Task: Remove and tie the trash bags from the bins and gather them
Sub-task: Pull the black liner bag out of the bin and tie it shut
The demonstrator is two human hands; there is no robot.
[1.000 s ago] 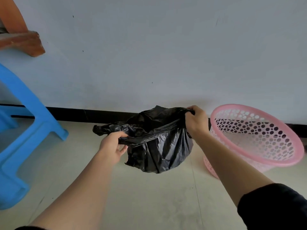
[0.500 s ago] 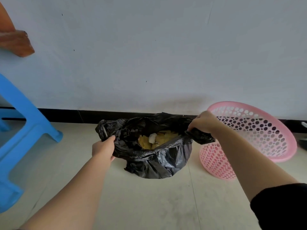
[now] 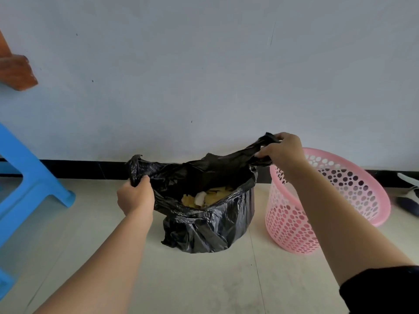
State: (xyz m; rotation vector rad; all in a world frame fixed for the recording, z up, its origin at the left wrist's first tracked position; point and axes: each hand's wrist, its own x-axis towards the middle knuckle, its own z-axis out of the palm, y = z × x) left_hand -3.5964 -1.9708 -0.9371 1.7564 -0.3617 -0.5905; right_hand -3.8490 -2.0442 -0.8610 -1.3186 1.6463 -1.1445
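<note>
Got black trash bag (image 3: 210,225) out of pink bin (image 3: 294,223) at right — clenching its rim corners in left hand (image 3: 136,198), right hand (image 3: 282,150); yet to tie, gather.

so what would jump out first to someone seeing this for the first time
Most likely the black trash bag in the middle of the floor, its mouth pulled wide by the left hand and the right hand, each gripping a bunched edge, with yellowish scraps showing inside. Next, the pink perforated bin tilted just to its right, by the wall, and the bright blue stool at the left edge.
</note>
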